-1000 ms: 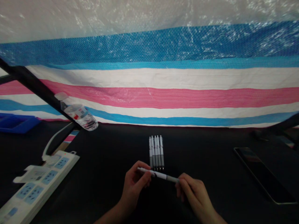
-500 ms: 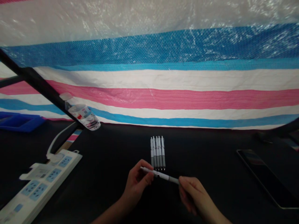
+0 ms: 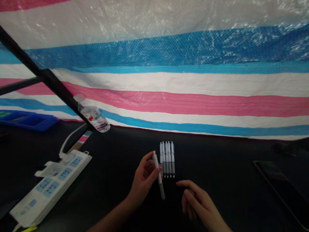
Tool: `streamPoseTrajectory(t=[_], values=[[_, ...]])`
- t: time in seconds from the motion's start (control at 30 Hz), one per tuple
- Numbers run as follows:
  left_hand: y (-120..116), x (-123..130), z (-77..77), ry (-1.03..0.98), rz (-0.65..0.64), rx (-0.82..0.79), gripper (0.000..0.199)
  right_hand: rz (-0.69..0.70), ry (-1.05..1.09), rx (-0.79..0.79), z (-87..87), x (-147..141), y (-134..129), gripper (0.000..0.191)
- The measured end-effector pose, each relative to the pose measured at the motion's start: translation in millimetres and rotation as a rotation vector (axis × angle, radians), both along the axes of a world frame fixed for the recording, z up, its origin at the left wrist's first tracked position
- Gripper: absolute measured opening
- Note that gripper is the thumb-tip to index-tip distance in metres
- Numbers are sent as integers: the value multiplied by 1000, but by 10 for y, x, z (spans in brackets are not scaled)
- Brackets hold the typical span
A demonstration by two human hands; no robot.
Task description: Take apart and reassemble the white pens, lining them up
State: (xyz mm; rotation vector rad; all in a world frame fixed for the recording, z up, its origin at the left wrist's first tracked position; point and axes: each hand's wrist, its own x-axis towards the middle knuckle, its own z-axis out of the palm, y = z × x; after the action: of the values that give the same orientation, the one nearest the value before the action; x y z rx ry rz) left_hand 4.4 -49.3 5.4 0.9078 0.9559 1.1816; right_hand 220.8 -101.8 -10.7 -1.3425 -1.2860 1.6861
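Observation:
Between the thumb and fingers of my left hand (image 3: 143, 180) is a white and grey pen (image 3: 159, 180), tilted with its grey grip end toward me. Just beyond it, a row of several matching pens (image 3: 167, 158) lies side by side on the black table (image 3: 116, 161), clickers pointing away. The held pen's upper part overlaps the left edge of that row in view. To the right, my right hand (image 3: 198, 199) holds nothing; its index finger stretches toward the near end of the row, apart from the pens, while the other fingers curl.
A white power strip (image 3: 55, 183) with a plugged-in cable lies at the left. Behind it, a water bottle (image 3: 95, 116) leans by a black metal bar (image 3: 60, 90). A blue tray (image 3: 43, 122) sits far left, a dark phone (image 3: 280, 190) at right. A striped sheet (image 3: 183, 103) hangs behind.
My right hand has let go of the pen's grip end and drawn slightly away. In my left hand the pen has swung from nearly level to pointing toward me. The view has shifted slightly.

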Motion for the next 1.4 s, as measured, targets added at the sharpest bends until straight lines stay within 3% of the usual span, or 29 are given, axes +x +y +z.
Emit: streamPoseTrajectory(t=[0.1, 0.53, 0.73, 0.9, 1.07, 1.4], values=[[39, -18, 29, 6, -18, -3, 64, -9, 18, -21, -16, 9, 6, 64], [45, -4, -36, -20, -85, -26, 47, -3, 43, -9, 18, 9, 19, 60], [56, -5, -51, -33, -39, -45, 55, 9, 36, -21, 26, 9, 25, 63], [59, 3, -31, -26, -36, -66, 50, 19, 15, -21, 29, 13, 21, 64], [64, 11, -63, -37, 27, -88, 62, 22, 11, -7, 18, 20, 22, 61], [76, -16, -68, -41, 67, -107, 59, 18, 11, -3, -30, 32, 14, 61]])
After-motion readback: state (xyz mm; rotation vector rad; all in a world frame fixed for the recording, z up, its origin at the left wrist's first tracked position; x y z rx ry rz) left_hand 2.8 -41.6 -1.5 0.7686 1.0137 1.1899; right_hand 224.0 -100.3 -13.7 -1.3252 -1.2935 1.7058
